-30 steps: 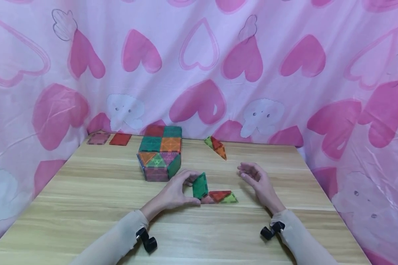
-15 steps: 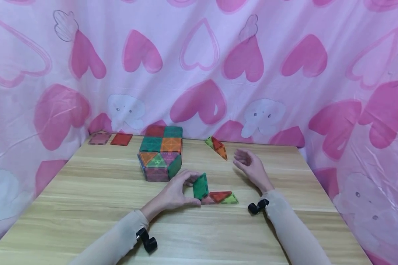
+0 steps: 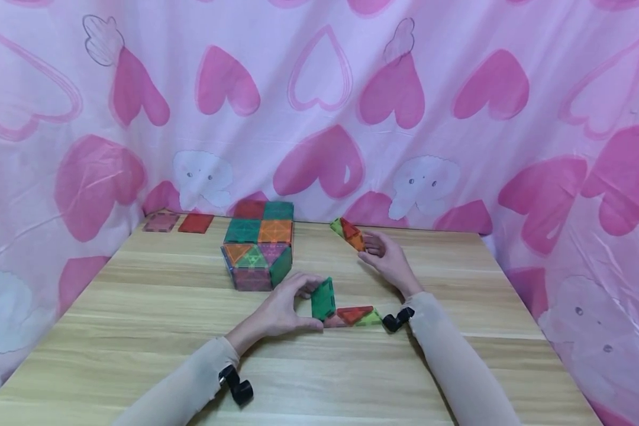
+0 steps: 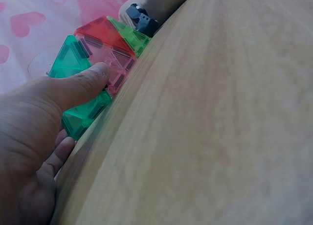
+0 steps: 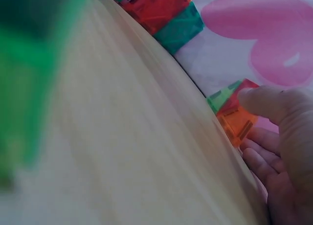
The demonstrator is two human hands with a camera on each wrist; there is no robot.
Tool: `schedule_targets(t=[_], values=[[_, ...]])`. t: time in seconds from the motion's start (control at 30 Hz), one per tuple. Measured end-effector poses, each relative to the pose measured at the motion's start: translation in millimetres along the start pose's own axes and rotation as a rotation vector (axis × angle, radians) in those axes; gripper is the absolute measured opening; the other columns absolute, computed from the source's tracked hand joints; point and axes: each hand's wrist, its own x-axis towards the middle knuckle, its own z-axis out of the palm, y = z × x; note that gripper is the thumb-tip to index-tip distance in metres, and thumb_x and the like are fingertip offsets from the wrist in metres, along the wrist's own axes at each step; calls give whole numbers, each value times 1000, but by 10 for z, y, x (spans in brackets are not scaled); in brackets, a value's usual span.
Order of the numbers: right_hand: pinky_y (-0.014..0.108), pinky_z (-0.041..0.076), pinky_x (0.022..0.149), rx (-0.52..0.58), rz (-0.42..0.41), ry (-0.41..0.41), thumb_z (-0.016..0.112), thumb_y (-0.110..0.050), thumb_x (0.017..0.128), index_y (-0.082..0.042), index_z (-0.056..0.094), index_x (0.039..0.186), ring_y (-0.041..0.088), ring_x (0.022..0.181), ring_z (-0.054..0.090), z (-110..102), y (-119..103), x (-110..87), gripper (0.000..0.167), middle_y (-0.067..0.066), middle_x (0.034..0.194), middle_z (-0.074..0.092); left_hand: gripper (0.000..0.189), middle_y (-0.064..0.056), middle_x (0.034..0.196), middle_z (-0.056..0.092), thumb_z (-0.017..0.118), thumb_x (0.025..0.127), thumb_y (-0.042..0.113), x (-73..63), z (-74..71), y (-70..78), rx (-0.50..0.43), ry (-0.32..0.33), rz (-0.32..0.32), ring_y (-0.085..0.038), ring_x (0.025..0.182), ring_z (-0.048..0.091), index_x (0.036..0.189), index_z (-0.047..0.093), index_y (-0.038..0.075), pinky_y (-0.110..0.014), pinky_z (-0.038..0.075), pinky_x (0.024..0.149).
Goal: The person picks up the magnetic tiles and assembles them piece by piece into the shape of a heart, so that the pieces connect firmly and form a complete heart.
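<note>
My left hand (image 3: 279, 307) holds a green magnetic tile (image 3: 323, 299) on edge, its thumb lying by the pink tile (image 4: 105, 58). Joined to that green tile is a flat row with a red triangular tile (image 3: 354, 314) and a lime one (image 3: 370, 318). At the table's back, my right hand (image 3: 387, 257) pinches the orange end (image 5: 237, 123) of a small strip of triangular magnetic tiles (image 3: 348, 231). In the right wrist view, the thumb lies over the strip and the fingers are beneath its edge.
A box-like structure of magnetic tiles (image 3: 259, 231) stands left of centre. A pink square tile (image 3: 161, 222) and a red square tile (image 3: 196, 223) lie at the back left. Behind the wooden table (image 3: 319, 378) hangs a pink heart-patterned curtain (image 3: 319, 77).
My right hand has moved forward and left to the triangular tile strip and taken hold of its orange end. My left hand has stayed in place with the green tile.
</note>
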Motion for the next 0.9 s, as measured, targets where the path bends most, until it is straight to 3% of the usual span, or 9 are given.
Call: schedule_targets(t=[0.17, 0.5, 0.8, 0.9], values=[[47, 55, 116, -31, 4, 0, 83, -9, 102, -7, 53, 162, 35, 137, 67, 22, -45, 57, 67, 19, 150, 68, 87, 10, 143, 63, 104, 80, 37, 15, -10, 6, 21, 9, 3, -8, 127, 63, 154, 60, 24, -33, 56, 110], [52, 59, 107, -93, 10, 10, 82, -6, 101, -3, 64, 153, 36, 122, 73, 61, -21, 16, 55, 20, 135, 75, 88, 11, 141, 63, 105, 79, 36, -7, 4, -16, 12, 8, 17, -9, 127, 63, 154, 60, 27, -34, 56, 110], [30, 61, 89, -182, -18, 73, 77, 2, 101, -5, 72, 144, 30, 108, 76, 56, -4, 15, 44, 16, 120, 80, 88, 12, 141, 63, 104, 80, 36, 9, 11, -28, 15, 17, 13, -7, 125, 63, 156, 59, 29, -33, 56, 109], [31, 61, 88, -196, -20, 76, 74, 4, 100, -2, 71, 144, 31, 106, 75, 52, -1, -1, 44, 18, 119, 80, 89, 12, 141, 63, 104, 80, 35, 6, 8, -32, 16, 16, 8, -7, 126, 63, 156, 58, 30, -33, 57, 109]])
